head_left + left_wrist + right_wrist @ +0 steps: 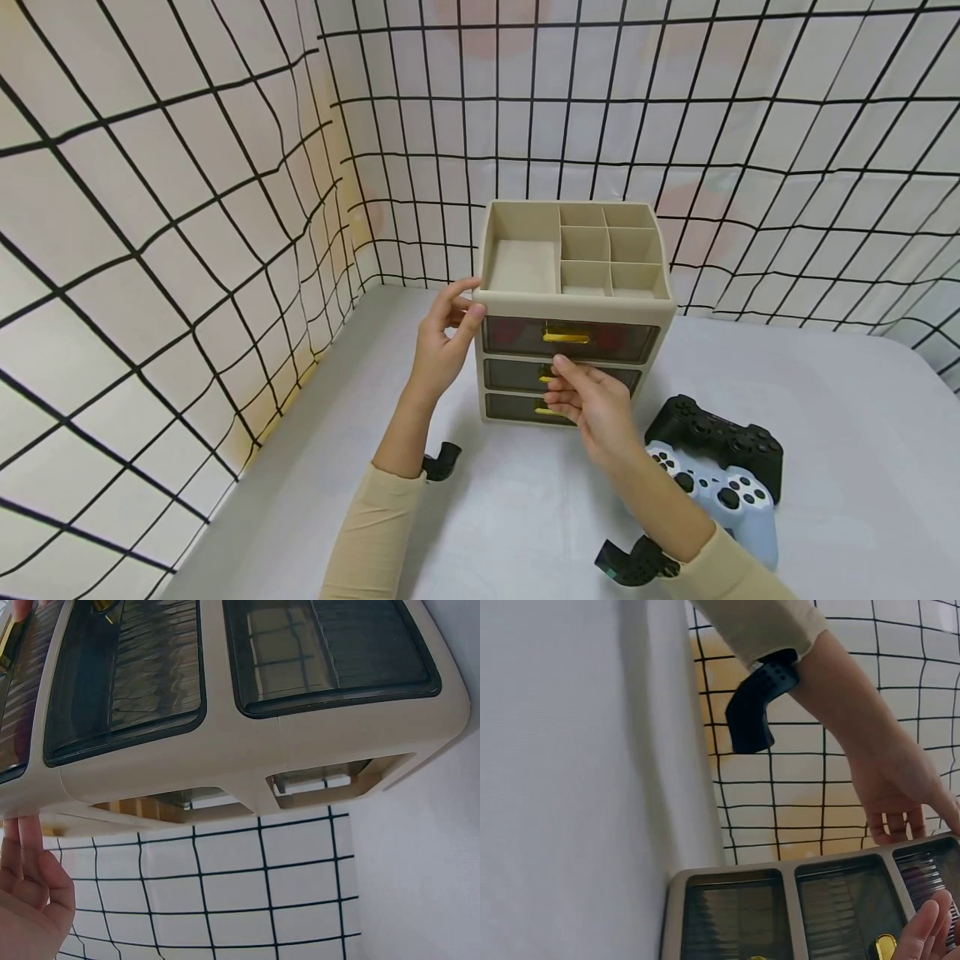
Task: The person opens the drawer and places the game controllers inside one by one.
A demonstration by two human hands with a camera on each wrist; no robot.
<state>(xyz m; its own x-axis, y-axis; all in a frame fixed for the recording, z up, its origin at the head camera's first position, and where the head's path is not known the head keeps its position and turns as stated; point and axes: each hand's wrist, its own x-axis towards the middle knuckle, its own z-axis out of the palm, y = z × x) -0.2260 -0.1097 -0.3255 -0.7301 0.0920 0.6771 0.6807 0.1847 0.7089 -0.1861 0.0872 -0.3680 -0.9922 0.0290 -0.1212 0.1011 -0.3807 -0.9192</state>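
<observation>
A cream desktop drawer organizer (577,306) stands on the table, with three dark see-through drawers below an open compartment top. All drawers look pushed in; reddish shapes show dimly behind the top drawer (510,335). My left hand (448,337) touches the organizer's left side near its upper front corner; in the left wrist view its fingertips meet the side wall. My right hand (592,404) hovers before the drawer fronts, fingers loosely bent, thumb tip just below the gold top handle (566,333). Nothing shows in its grasp. It partly covers the lower two handles.
A black game controller (716,442) and a light blue one (738,500) lie together right of the organizer, the blue one partly behind my right forearm. Black wire grid panels (570,100) over white sheeting enclose the back and left of the white-covered table (495,517).
</observation>
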